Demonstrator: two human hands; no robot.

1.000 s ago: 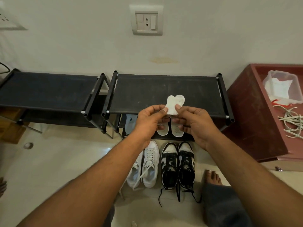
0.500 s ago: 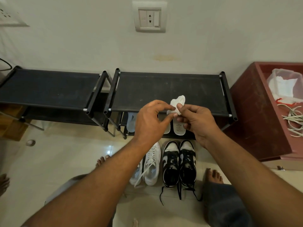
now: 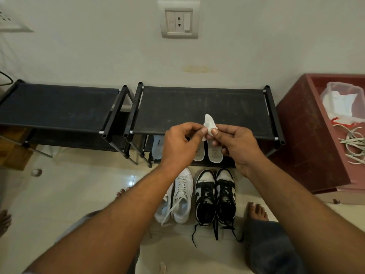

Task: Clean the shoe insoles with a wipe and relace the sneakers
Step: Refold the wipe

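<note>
A small crumpled white wipe (image 3: pixel 209 122) is pinched between my left hand (image 3: pixel 180 144) and my right hand (image 3: pixel 235 144), held above the front edge of the right black shoe rack (image 3: pixel 197 107). White insoles (image 3: pixel 214 153) lie on the rack's lower shelf, partly hidden by my hands; another insole (image 3: pixel 157 146) lies further left. On the floor below stand a pair of white sneakers (image 3: pixel 180 196) with loose white laces and a pair of black-and-white sneakers (image 3: pixel 216 196) with black laces trailing onto the tiles.
A second black rack (image 3: pixel 57 106) stands at the left. A dark red cabinet (image 3: pixel 308 139) at the right holds a clear plastic tub (image 3: pixel 343 104) of white wipes and a bundle of white laces (image 3: pixel 353 145). My bare feet (image 3: pixel 256 211) rest on the tiled floor.
The wipe has been folded smaller between my fingers, from a wide heart shape to a narrow point. Both hands stayed close together over the rack's front edge.
</note>
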